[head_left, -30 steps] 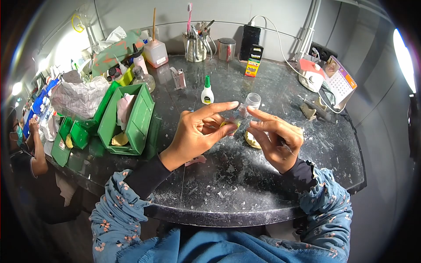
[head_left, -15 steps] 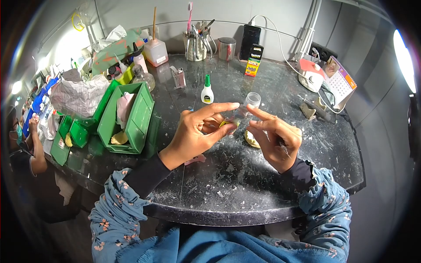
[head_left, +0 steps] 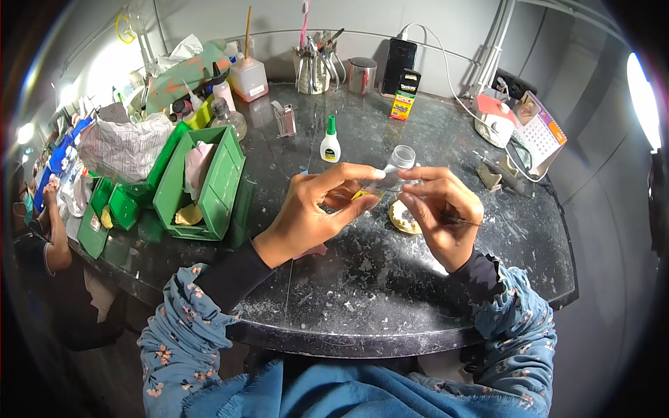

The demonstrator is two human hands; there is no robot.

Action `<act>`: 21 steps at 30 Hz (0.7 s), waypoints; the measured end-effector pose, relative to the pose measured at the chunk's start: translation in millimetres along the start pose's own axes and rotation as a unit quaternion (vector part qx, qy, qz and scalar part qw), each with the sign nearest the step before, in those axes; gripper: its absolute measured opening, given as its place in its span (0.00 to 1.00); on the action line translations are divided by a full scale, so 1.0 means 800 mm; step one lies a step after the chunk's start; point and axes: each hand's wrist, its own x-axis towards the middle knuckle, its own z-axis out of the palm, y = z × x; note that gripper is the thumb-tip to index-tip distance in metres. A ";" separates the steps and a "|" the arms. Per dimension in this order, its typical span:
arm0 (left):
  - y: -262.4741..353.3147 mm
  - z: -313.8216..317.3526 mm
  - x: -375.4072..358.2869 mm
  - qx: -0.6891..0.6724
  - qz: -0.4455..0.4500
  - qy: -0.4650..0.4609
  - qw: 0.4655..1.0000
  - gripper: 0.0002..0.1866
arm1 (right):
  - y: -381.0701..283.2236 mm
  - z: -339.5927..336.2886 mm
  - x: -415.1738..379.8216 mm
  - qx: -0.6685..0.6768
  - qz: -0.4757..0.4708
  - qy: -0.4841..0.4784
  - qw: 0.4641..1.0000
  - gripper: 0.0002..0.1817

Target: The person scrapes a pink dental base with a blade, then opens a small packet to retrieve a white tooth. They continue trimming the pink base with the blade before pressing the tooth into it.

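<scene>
Between the thumb and forefinger of my left hand (head_left: 317, 205) is a small clear packet (head_left: 368, 193) with a yellow part. My right hand (head_left: 446, 212) is closed near the packet's other side, its thumb close to the fingertips; what it grips is too small to make out. Behind my fingers stands a small clear cup (head_left: 402, 157). A round cream-coloured dental model (head_left: 404, 218) lies on the dark table beside my right thumb. The white glue bottle with a green cap (head_left: 330, 145) stands upright beyond my left hand. A pink piece (head_left: 312, 251) is partly hidden by my left wrist.
Green bins (head_left: 224, 202) and paper-wrapped items (head_left: 125, 150) stand at the left. Along the back are a tool holder (head_left: 313, 73), metal mug (head_left: 361, 75), phone (head_left: 398, 64) and yellow box (head_left: 403, 97). A calendar (head_left: 542, 132) is at right. Another person's arm (head_left: 57, 233) shows far left.
My right fingers have drawn closer together and turned slightly beside the packet. My left hand has hardly moved and still holds the packet.
</scene>
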 end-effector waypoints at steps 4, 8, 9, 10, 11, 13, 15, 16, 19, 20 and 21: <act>0.002 -0.001 0.001 0.014 0.019 0.000 1.000 0.16 | 0.000 0.001 0.000 0.021 0.009 -0.004 1.000 0.08; -0.002 0.001 0.000 0.005 0.016 0.008 1.000 0.16 | -0.014 -0.006 0.003 -0.048 0.002 -0.054 0.997 0.09; -0.002 0.001 0.000 0.003 0.016 0.009 1.000 0.16 | -0.015 -0.006 0.002 -0.056 0.010 -0.063 0.996 0.09; -0.002 0.002 0.000 0.004 0.021 0.006 1.000 0.16 | -0.014 -0.006 0.002 -0.062 -0.009 -0.058 0.996 0.09; -0.002 0.002 0.000 0.005 0.027 0.004 1.000 0.16 | -0.011 -0.004 0.002 -0.068 -0.028 -0.053 0.996 0.10; -0.002 0.003 0.000 0.001 0.028 0.001 1.000 0.16 | -0.006 -0.002 0.002 -0.077 -0.066 -0.051 0.994 0.10; -0.002 0.002 0.000 -0.008 0.019 0.000 1.000 0.17 | -0.005 -0.001 0.001 -0.085 -0.103 -0.056 0.989 0.11; -0.001 0.003 0.001 -0.016 0.021 0.003 1.000 0.18 | -0.005 -0.001 0.000 -0.086 -0.103 -0.065 0.989 0.11; 0.005 0.003 0.002 -0.026 0.010 0.002 1.000 0.18 | -0.007 0.000 -0.003 -0.088 -0.103 -0.081 0.988 0.11; 0.009 0.001 0.001 -0.020 -0.003 -0.004 1.000 0.18 | -0.007 0.000 -0.003 -0.089 -0.102 -0.079 0.988 0.11; 0.012 0.000 0.000 -0.014 -0.017 -0.010 1.000 0.18 | -0.007 0.000 -0.002 -0.090 -0.102 -0.078 0.988 0.11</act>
